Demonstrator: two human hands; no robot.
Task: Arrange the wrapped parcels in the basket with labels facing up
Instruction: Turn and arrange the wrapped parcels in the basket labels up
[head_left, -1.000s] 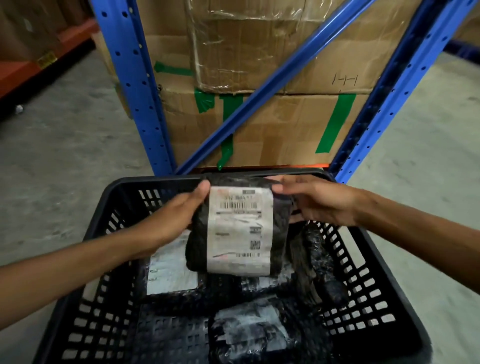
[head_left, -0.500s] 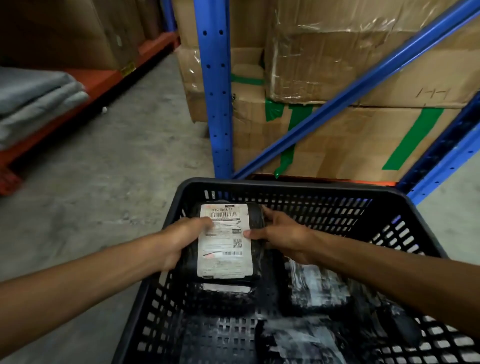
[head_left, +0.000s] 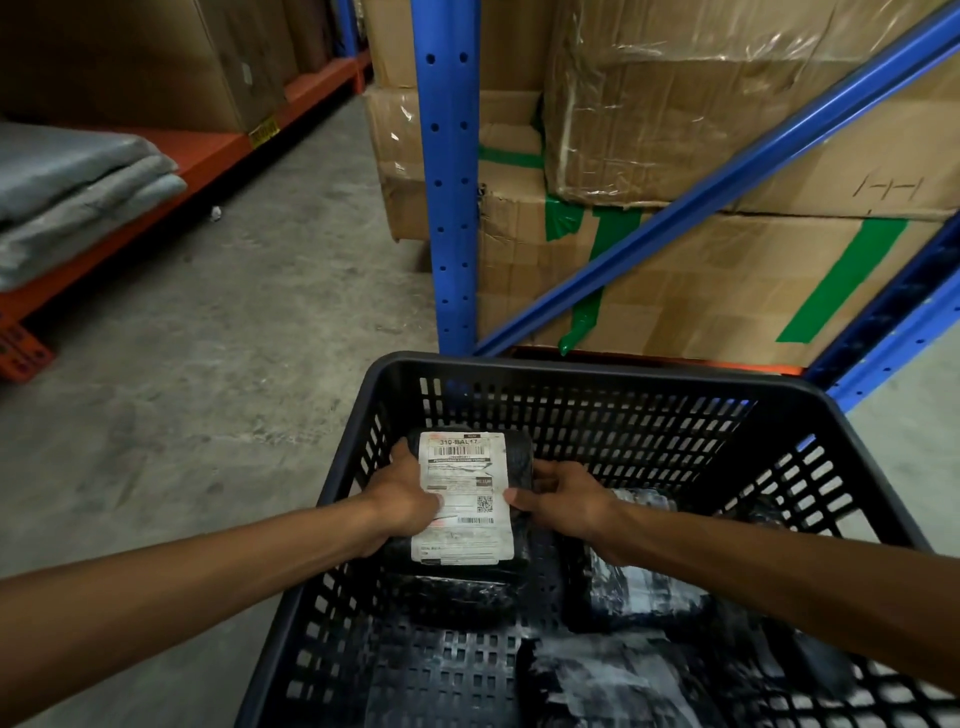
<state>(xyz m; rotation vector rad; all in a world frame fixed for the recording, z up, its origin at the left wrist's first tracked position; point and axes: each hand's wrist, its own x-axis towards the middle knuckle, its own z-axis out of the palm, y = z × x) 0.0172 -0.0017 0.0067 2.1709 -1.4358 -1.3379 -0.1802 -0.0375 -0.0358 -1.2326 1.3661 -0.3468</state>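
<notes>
A black plastic basket (head_left: 597, 371) stands on the concrete floor in front of me. Inside its far left corner lies a black wrapped parcel (head_left: 467, 493) with its white shipping label facing up. My left hand (head_left: 402, 501) grips its left edge and my right hand (head_left: 563, 501) grips its right edge. It rests on top of another black parcel (head_left: 457, 592). More wrapped parcels lie to the right (head_left: 636, 587) and near the front (head_left: 613, 680), their pale labels partly visible.
Blue rack uprights (head_left: 449, 208) and a diagonal brace (head_left: 727, 176) stand just behind the basket, with taped cardboard boxes (head_left: 675, 270) behind them. An orange shelf (head_left: 171, 171) at the left holds folded grey cloth (head_left: 67, 192). Bare concrete floor (head_left: 208, 389) lies to the left.
Both hands lowered the labelled parcel from above the basket into its far left corner, onto another parcel. My view swung left, so the basket sits further right in frame.
</notes>
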